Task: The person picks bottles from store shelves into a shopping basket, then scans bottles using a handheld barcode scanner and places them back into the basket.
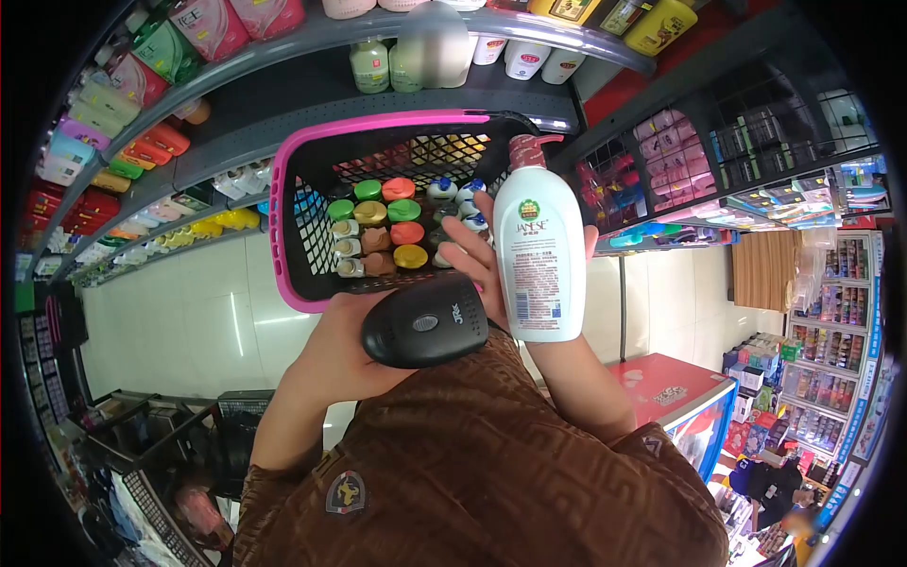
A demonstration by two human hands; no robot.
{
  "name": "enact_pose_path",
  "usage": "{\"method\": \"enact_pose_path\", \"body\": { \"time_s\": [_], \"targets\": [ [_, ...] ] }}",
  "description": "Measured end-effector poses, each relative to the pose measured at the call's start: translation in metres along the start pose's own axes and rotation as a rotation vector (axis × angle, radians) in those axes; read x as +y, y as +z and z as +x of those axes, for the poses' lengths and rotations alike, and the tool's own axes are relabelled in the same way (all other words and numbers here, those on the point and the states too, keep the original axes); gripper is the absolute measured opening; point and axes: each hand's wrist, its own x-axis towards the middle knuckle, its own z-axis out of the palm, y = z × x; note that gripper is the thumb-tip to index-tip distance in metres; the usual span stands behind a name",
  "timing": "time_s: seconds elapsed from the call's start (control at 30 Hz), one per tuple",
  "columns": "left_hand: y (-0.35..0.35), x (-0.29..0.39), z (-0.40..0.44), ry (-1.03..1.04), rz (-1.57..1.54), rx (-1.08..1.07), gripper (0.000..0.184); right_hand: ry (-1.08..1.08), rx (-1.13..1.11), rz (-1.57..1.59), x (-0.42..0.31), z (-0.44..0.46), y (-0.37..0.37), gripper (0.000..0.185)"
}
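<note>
Near the centre of the frame, our right hand's [480, 268] half-open fingers [469, 238] cradle the white pump bottle [541, 250] loosely, so a tilt could roll it towards the basket [387, 118], while our left hand [342, 342] grips the black device [425, 326].

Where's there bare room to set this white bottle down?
The dark shelf beyond the pink-rimmed basket looks bare between the pale green bottle and the tan item. The tiled floor is also open left of the basket. Inside the basket it's crowded with capped containers.
</note>
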Motion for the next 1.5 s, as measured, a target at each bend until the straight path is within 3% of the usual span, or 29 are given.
{"method": "enact_pose_path", "body": {
  "time_s": [0.13, 0.23, 0.33, 0.43, 0.67, 0.73, 0.77, 0.83, 0.9, 0.97, 1.0, 1.07, 1.17, 1.23, 1.3, 1.4, 1.5],
  "targets": [
    [0.006, 0.013, 0.011, -0.024, 0.028, 0.017, 0.042, -0.105, 0.010, 0.054, 0.004, 0.004, 0.003, 0.128],
    [0.013, 0.010, 0.025, -0.027, 0.101, 0.006, 0.045, -0.126, 0.086, -0.075, -0.014, 0.002, 0.007, 0.127],
    [0.022, 0.010, 0.043, -0.002, 0.102, -0.001, 0.047, 0.003, 0.068, -0.015, -0.039, -0.004, 0.010, 0.129],
    [0.030, 0.009, 0.061, 0.009, 0.153, -0.050, 0.049, 0.009, 0.030, 0.019, -0.061, -0.009, 0.014, 0.129],
    [0.064, 0.002, 0.104, 0.177, 0.067, 0.056, 0.053, -0.008, 0.017, -0.140, -0.116, -0.017, 0.011, 0.129],
    [0.076, -0.009, 0.116, 0.232, 0.031, 0.097, 0.053, -0.002, -0.001, -0.115, -0.134, -0.022, 0.004, 0.121],
    [0.082, -0.015, 0.121, 0.158, -0.085, 0.160, 0.048, 0.001, -0.013, -0.121, -0.145, -0.024, -0.010, 0.121],
    [0.087, -0.024, 0.131, 0.083, -0.197, 0.228, 0.043, -0.072, -0.181, -0.074, -0.164, -0.028, -0.035, 0.102],
    [0.087, -0.030, 0.139, -0.148, -0.408, 0.391, 0.033, -0.220, 0.119, -0.379, -0.178, -0.037, -0.019, 0.067],
    [0.090, -0.028, 0.143, -0.138, -0.456, 0.451, 0.026, -0.261, 0.311, -0.525, -0.190, -0.037, -0.003, 0.059],
    [0.091, -0.032, 0.140, -0.181, -0.618, 0.509, 0.027, -0.259, 0.306, -0.525, -0.197, -0.036, 0.000, 0.059],
    [0.088, -0.041, 0.141, -0.199, -0.855, 0.535, 0.027, -0.352, 0.330, -0.818, -0.207, -0.033, 0.005, 0.056],
    [0.104, -0.027, 0.168, -0.197, -0.894, 0.562, 0.030, -0.422, 0.407, -0.964, -0.200, -0.027, 0.030, 0.062],
    [0.115, -0.031, 0.185, -0.136, -0.928, 0.426, 0.052, -0.426, 0.409, -0.985, -0.191, -0.020, 0.034, 0.065],
    [0.132, -0.026, 0.196, -0.061, -0.926, 0.382, 0.058, -0.464, 0.395, -1.159, -0.182, -0.014, 0.034, 0.068],
    [0.139, -0.024, 0.207, -0.156, -0.765, 0.330, 0.059, -0.410, 0.381, -1.213, -0.171, -0.010, 0.040, 0.073],
    [0.140, -0.024, 0.207, -0.096, -0.834, 0.350, 0.060, -0.367, 0.390, -1.227, -0.168, -0.013, 0.041, 0.074]
  ]
}}
